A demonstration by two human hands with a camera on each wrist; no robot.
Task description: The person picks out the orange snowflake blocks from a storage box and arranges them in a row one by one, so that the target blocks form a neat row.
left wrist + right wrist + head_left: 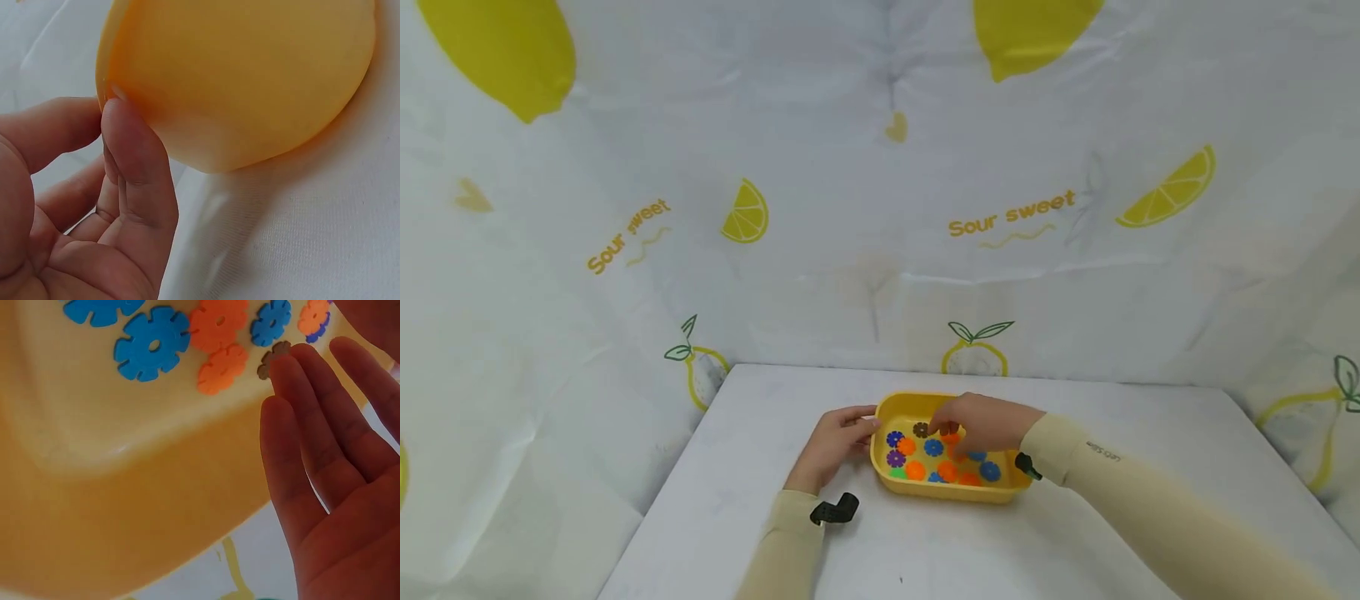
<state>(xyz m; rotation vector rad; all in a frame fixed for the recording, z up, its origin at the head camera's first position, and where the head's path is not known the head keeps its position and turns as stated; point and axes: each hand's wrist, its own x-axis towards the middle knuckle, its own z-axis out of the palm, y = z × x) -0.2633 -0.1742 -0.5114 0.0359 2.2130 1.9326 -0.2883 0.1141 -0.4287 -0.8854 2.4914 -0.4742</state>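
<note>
A yellow tray [947, 493] sits on the white table and holds several flat snowflake discs in blue [933, 447], orange [914, 471], purple and green. My left hand [842, 435] rests against the tray's left outer wall [250, 75], one fingertip [122, 119] touching it and the thumb apart. My right hand [977, 422] reaches over the tray's far side, fingers [312, 406] straight, one tip at a small brown disc [270, 359]. The same brown disc [921, 430] lies just left of those fingers. Neither hand holds anything.
The white table [760, 500] is walled at the back and sides by a white cloth with lemon prints [880, 208]. Black camera mounts sit on the left wrist [835, 510] and the right wrist [1027, 467].
</note>
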